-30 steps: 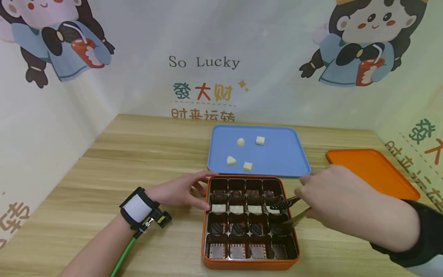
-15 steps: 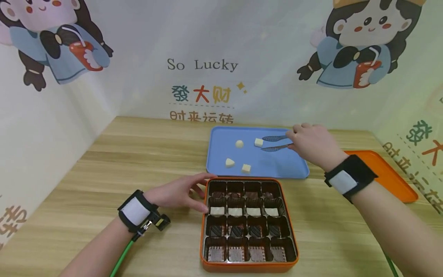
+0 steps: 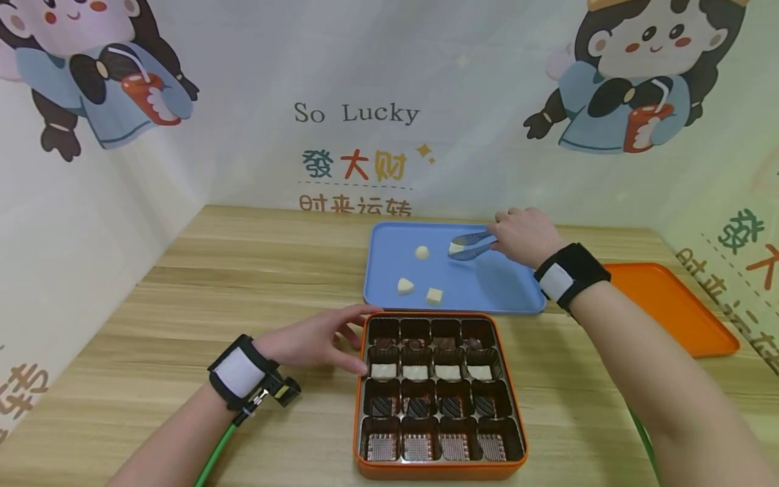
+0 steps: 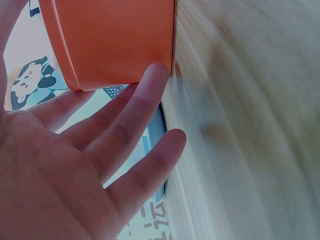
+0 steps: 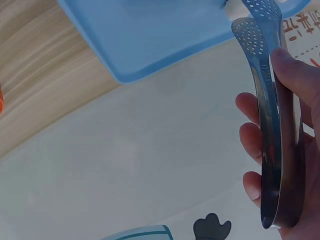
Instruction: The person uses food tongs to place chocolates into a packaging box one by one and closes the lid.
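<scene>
My right hand (image 3: 525,237) grips metal tongs (image 3: 472,238) over the blue tray (image 3: 386,257). The tongs' perforated tips stand on either side of a small white cube (image 3: 456,249); whether they touch it, I cannot tell. In the right wrist view, fingers and thumb curl round the tongs (image 5: 271,145). My left hand (image 3: 313,336) rests against the left side of an orange box (image 3: 441,471), and the left wrist view shows its fingers spread along the box wall (image 4: 115,40). Dark chocolates (image 3: 417,406) and white pieces (image 3: 416,373) sit in rows in the box's compartments.
Also on the blue tray lie a white dome (image 3: 422,252), a white triangular piece (image 3: 405,287) and a white square piece (image 3: 435,295). An orange tray (image 3: 669,304) lies at the right. A printed curtain (image 3: 365,67) stands behind the wooden table (image 3: 255,270).
My right hand has moved from the box to the blue tray with the tongs, which now straddle the white cube. A white piece sits in the box's rightmost second-row compartment. My left hand stays put.
</scene>
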Tool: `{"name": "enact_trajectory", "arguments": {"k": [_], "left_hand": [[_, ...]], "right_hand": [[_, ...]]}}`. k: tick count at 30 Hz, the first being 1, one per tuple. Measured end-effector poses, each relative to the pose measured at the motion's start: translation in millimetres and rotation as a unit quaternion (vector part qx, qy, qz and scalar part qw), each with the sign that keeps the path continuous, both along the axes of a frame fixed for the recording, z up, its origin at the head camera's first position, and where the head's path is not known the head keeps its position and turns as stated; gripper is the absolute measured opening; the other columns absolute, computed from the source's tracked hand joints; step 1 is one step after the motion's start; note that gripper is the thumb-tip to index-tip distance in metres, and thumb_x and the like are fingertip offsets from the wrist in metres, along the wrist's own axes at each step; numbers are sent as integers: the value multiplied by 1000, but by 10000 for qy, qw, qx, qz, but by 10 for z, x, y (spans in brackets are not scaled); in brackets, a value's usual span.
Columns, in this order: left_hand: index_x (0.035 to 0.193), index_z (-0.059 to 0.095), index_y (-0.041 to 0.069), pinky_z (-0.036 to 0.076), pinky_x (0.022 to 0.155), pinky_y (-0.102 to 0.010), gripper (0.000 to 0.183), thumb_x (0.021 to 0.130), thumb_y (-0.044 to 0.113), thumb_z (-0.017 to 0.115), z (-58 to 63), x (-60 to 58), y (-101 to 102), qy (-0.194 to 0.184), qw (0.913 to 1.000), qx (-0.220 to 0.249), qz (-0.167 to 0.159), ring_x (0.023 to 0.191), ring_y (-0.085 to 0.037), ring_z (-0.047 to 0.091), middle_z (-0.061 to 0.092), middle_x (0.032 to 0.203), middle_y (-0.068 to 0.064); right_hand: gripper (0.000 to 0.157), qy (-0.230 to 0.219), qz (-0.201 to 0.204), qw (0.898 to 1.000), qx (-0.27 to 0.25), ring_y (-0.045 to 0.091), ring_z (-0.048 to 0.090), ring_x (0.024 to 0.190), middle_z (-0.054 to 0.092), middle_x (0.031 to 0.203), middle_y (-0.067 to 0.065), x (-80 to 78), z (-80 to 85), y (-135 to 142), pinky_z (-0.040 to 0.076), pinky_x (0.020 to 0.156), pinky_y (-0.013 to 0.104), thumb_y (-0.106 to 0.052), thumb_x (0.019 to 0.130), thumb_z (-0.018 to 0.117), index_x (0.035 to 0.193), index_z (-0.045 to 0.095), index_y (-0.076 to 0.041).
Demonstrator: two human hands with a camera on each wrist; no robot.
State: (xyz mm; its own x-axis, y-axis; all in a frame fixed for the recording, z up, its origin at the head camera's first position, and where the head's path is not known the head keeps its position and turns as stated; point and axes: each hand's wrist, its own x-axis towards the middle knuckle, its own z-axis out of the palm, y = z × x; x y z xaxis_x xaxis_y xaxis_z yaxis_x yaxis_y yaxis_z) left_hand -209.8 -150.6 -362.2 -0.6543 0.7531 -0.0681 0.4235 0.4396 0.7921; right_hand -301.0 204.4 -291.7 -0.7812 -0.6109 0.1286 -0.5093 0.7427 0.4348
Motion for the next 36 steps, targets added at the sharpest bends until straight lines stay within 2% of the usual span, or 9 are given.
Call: {"name": "enact_trajectory", "arguments": {"k": [8,13,16,18,20,24,27,32,36], "left_hand": [[141,28,28,44,81,-35,82,73,40,72,-20,-10,-6,53,10000,-23,9,98,-15,51,42,129,-8],[141,28,26,44,81,-36,82,73,40,72,-16,-16,-3,64,10000,-26,-32,98,-16,51,43,126,-6],[141,29,26,44,81,-36,82,73,40,72,-21,-19,-4,40,10000,-15,-33,98,-17,51,44,125,-5],[141,29,26,44,81,-36,82,73,40,72,-22,-19,-7,26,10000,-8,-24,98,-17,51,43,127,-5],[141,29,26,44,81,-36,82,73,39,72,-21,-19,-9,20,10000,1,-22,98,-16,51,41,129,-7],[141,29,26,44,82,-36,82,73,40,72,-4,-19,-9,51,10000,-32,-24,98,-15,51,42,129,-7],[141,28,27,44,82,-35,82,73,40,72,0,-21,-7,42,10000,-54,-12,99,-15,51,41,129,-7],[141,28,28,44,81,-35,82,73,40,72,3,-10,-2,40,10000,-68,11,100,-15,50,41,130,-8],[141,28,29,44,82,-35,81,73,39,72,0,-7,5,27,10000,-62,10,100,-15,51,39,132,-10]], "right_hand": [[25,-339,-307,9988,-163,24,53,70,56,80,8,-82,-83,6,47,61,36,-24,83,64,100,65,-6],[16,-630,-444,9953,-579,19,52,64,55,76,5,-93,-137,32,44,55,34,-19,85,61,96,66,-8],[21,-942,-608,9892,-942,21,56,71,62,86,7,-98,-171,75,45,60,35,-20,87,59,103,66,-8],[25,-1295,-735,9805,-1285,24,59,80,63,95,10,-91,-186,116,46,67,37,-21,89,56,107,65,-6],[27,-1800,-833,9657,-1678,24,58,79,64,97,12,-83,-196,166,45,67,38,-22,91,53,108,64,-4],[27,-2720,-904,9276,-2394,19,51,62,61,81,7,-60,-208,269,40,57,33,-24,94,48,99,66,-4],[29,-2973,-911,9138,-2614,16,48,59,59,77,5,-39,-217,321,37,54,31,-25,95,46,100,65,-3],[35,-2927,-1068,9121,-2663,18,48,64,60,82,7,3,-214,332,38,58,33,-26,95,45,110,61,1],[40,-2616,-1249,9250,-2457,28,56,83,61,99,17,4,-207,332,44,71,39,-30,94,47,116,57,3]]}}
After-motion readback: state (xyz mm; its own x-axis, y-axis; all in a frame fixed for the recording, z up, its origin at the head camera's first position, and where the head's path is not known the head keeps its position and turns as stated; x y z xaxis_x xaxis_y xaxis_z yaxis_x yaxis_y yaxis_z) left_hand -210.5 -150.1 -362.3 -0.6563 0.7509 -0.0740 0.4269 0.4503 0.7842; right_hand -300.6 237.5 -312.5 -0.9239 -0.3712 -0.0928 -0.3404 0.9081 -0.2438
